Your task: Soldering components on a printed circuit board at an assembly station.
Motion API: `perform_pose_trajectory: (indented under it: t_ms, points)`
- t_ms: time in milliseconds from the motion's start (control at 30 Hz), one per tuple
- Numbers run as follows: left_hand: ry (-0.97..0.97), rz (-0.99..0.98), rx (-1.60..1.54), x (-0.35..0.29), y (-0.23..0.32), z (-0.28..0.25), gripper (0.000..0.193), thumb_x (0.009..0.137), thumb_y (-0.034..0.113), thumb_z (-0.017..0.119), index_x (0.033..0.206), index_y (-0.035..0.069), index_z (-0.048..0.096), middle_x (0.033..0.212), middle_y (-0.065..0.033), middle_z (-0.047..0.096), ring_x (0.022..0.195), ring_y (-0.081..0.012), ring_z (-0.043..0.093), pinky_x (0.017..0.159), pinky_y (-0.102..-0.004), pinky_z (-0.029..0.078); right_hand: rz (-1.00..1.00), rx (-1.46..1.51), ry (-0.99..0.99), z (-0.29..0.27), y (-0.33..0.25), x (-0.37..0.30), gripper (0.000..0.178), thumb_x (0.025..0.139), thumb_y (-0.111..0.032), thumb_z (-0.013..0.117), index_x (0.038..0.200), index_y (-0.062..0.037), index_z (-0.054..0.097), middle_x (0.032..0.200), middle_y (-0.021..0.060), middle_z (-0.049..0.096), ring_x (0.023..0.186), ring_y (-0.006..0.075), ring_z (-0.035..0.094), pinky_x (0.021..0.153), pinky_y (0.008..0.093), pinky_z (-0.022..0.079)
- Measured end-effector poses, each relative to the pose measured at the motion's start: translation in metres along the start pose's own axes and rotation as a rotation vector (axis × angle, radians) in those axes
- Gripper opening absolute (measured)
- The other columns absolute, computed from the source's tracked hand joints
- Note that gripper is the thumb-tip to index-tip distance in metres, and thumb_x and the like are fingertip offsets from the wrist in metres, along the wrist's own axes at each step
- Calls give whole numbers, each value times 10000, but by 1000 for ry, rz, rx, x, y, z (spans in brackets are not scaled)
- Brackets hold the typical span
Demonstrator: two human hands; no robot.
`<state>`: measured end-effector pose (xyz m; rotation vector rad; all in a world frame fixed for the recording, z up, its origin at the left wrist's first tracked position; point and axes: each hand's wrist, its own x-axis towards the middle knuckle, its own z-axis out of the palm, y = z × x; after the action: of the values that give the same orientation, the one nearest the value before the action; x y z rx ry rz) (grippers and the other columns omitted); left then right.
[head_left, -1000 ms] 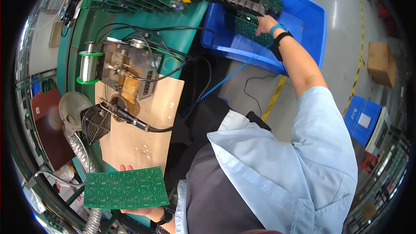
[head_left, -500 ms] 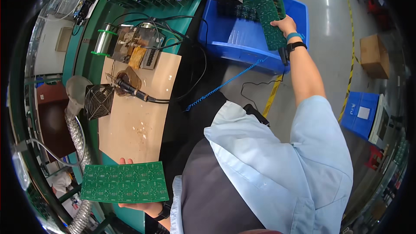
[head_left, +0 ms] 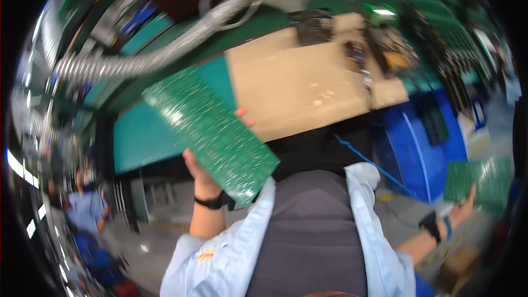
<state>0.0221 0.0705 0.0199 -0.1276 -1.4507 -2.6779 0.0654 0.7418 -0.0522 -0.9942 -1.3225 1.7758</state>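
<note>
My left hand (head_left: 199, 171) is closed around a green printed circuit board panel (head_left: 212, 135), held tilted above the bench's near edge. Its fingertips show at the board's far long edge. Out to the far right, my right hand (head_left: 465, 209) grips another green circuit board (head_left: 479, 180) by its near edge. That board is beside a blue plastic bin (head_left: 407, 146), and blur hides whether more than one board is in this hand. A dark green piece (head_left: 433, 121) shows inside the bin.
A tan sheet (head_left: 291, 77) covers part of the green bench, with a fan (head_left: 313, 27), a soldering iron (head_left: 360, 63) and a solder spool (head_left: 380, 15) at its far side. A silvery duct (head_left: 159, 55) runs left. A coiled blue cord (head_left: 374, 164) hangs nearby. Another person (head_left: 85, 208) is far left.
My view has swung left, so the bench lies across the top. The left-hand board is now tilted and more central. My right hand has moved its board away from above the bin.
</note>
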Motion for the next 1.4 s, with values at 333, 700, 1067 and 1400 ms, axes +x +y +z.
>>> perform_pose_trajectory:
  t_ms: [333, 700, 1067, 1400]
  points:
    - [-108, 135, -140, -50, 31, -81, 1042, 811, 776, 475, 1502, 36, 229, 1490, -268, 317, 1292, -391, 457, 973, -481, 486, -68, 303, -625, 100, -32, -105, 536, 916, -238, 657, 1356, 7, 472, 1327, 129, 552, 1138, 264, 577, 962, 398, 501]
    - [143, 371, 8, -174, 66, -147, 1041, 823, 785, 433, 1505, 29, 217, 1512, -239, 303, 1316, -366, 441, 1017, -475, 447, 217, 187, -1563, 309, 43, -373, 483, 919, -186, 615, 1333, 21, 477, 1274, 144, 580, 1107, 264, 599, 950, 399, 505]
    - [391, 562, 56, -271, 67, -166, 1043, 821, 787, 432, 1504, 29, 216, 1517, -232, 299, 1324, -368, 431, 1028, -485, 436, 1113, -132, -1767, 406, 138, -552, 504, 897, -215, 677, 1323, -25, 490, 1246, 144, 603, 1093, 307, 607, 953, 449, 504]
    - [519, 578, -32, -285, 59, -171, 993, 842, 761, 435, 1488, 31, 248, 1478, -260, 347, 1285, -390, 466, 1001, -499, 463, 1011, -138, -1792, 451, 170, -587, 557, 915, -319, 659, 1355, -32, 473, 1327, 139, 547, 1205, 304, 536, 1025, 462, 444]
